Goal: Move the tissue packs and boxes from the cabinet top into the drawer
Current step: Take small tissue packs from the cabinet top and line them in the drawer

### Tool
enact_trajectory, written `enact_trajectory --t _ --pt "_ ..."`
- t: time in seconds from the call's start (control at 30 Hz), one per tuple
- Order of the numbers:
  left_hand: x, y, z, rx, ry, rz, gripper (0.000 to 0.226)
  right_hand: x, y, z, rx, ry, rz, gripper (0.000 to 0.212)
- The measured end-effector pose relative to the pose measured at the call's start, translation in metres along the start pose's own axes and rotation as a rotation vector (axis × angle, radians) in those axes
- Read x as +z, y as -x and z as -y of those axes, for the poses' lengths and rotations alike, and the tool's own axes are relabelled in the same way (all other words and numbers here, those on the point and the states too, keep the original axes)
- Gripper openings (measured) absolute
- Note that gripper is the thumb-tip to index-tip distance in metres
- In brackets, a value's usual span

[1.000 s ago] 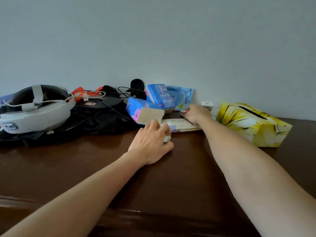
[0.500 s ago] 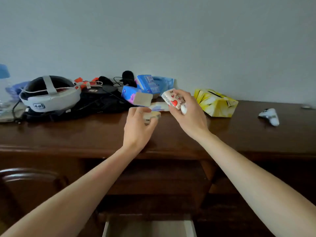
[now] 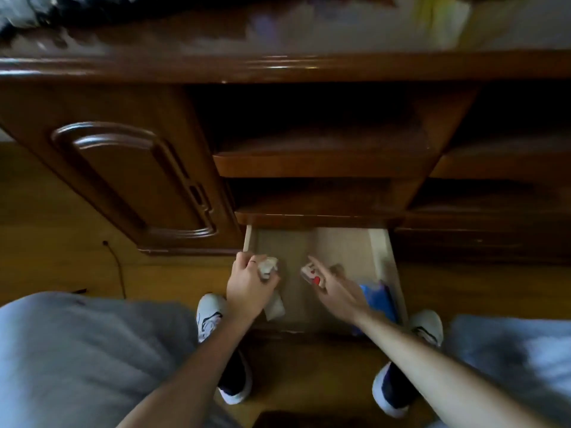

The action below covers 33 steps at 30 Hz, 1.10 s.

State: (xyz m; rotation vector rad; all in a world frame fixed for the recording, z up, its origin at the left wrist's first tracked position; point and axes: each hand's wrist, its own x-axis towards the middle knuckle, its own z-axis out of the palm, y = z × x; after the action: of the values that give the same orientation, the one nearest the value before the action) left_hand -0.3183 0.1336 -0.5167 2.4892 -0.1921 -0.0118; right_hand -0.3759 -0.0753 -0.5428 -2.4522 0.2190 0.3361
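Where hands hover, drawer (image 3: pixel 378 242) holds blue pack (image 3: pixel 378 299).

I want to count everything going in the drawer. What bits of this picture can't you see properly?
- Head view, top edge: the things on the dark wooden cabinet top are smeared by motion blur and cut off.
- Pale tissue pack: mostly covered by the left hand.
- Blue packet in the light wooden drawer: partly hidden behind the right forearm.
- Small pack with a red heart: its print is blurred, and the right hand hides part of it.

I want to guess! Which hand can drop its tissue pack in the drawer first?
Probably the right hand: its fingers are already loosening around the heart-print pack over the drawer. The left hand grips its pack tightly.
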Motion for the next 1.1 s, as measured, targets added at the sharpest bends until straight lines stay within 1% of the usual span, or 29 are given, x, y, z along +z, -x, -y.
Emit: enact_trajectory --t 0.1,0.13,0.2,0.23,0.3,0.37,0.4,0.47,0.5,0.6,0.7,0.73,0.77,0.8,0.87,0.9,0.93,0.97,1.03,1.1 --pt "0.008 -0.007 0.027 -0.141 -0.072 0.000 0.039 0.030 -0.030 -0.007 0.042 0.136 0.156 0.049" --pt "0.008 -0.010 0.035 -0.203 -0.073 -0.021 0.039 0.039 -0.041 -0.007 0.047 0.229 0.225 0.050" --pt "0.008 -0.013 0.049 -0.301 -0.055 -0.068 0.038 0.058 -0.059 -0.005 0.067 0.392 0.384 0.060" --pt "0.007 -0.013 0.054 -0.323 -0.051 -0.084 0.037 0.067 -0.065 -0.005 0.081 0.427 0.456 0.064" --pt "0.006 -0.014 0.061 -0.327 -0.056 -0.096 0.036 0.086 -0.073 -0.002 0.060 0.470 0.567 0.064" --pt "0.007 -0.012 0.066 -0.327 -0.073 -0.077 0.036 0.102 -0.075 0.007 -0.004 0.543 0.609 0.062" --pt "0.008 -0.010 0.069 -0.329 -0.082 -0.062 0.037 0.109 -0.075 0.013 -0.059 0.579 0.627 0.058" --pt "0.009 -0.005 0.074 -0.329 -0.093 -0.033 0.037 0.118 -0.073 0.022 -0.130 0.579 0.663 0.048" --pt "0.010 -0.004 0.077 -0.328 -0.097 -0.019 0.038 0.119 -0.072 0.025 -0.126 0.554 0.669 0.046" --pt "0.011 -0.004 0.081 -0.329 -0.099 -0.001 0.039 0.110 -0.080 0.023 -0.143 0.529 0.723 0.046" --pt "0.013 -0.008 0.073 -0.330 -0.092 -0.026 0.038 0.088 -0.093 0.016 -0.061 0.443 0.823 0.047" --pt "0.014 -0.010 0.070 -0.313 -0.094 -0.032 0.036 0.083 -0.096 0.013 -0.047 0.398 0.817 0.045" --pt "0.015 -0.011 0.066 -0.290 -0.096 -0.035 0.035 0.081 -0.098 0.007 -0.053 0.365 0.773 0.044" --pt "0.016 -0.011 0.063 -0.265 -0.093 -0.032 0.034 0.079 -0.099 0.003 -0.045 0.346 0.698 0.046" --pt "0.019 -0.011 0.060 -0.210 -0.090 -0.007 0.035 0.078 -0.099 -0.005 -0.001 0.384 0.507 0.054" --pt "0.020 -0.010 0.059 -0.183 -0.101 0.008 0.036 0.077 -0.097 -0.007 0.032 0.402 0.437 0.060" --pt "0.021 -0.010 0.059 -0.164 -0.115 0.021 0.036 0.077 -0.095 -0.009 0.065 0.403 0.407 0.065" --pt "0.022 -0.010 0.060 -0.153 -0.132 0.034 0.037 0.078 -0.094 -0.010 0.085 0.406 0.414 0.070" --pt "0.024 -0.009 0.062 -0.143 -0.171 0.067 0.040 0.079 -0.091 -0.014 0.082 0.436 0.493 0.079" --pt "0.026 -0.007 0.065 -0.140 -0.213 0.108 0.047 0.077 -0.090 -0.016 0.059 0.449 0.560 0.079"
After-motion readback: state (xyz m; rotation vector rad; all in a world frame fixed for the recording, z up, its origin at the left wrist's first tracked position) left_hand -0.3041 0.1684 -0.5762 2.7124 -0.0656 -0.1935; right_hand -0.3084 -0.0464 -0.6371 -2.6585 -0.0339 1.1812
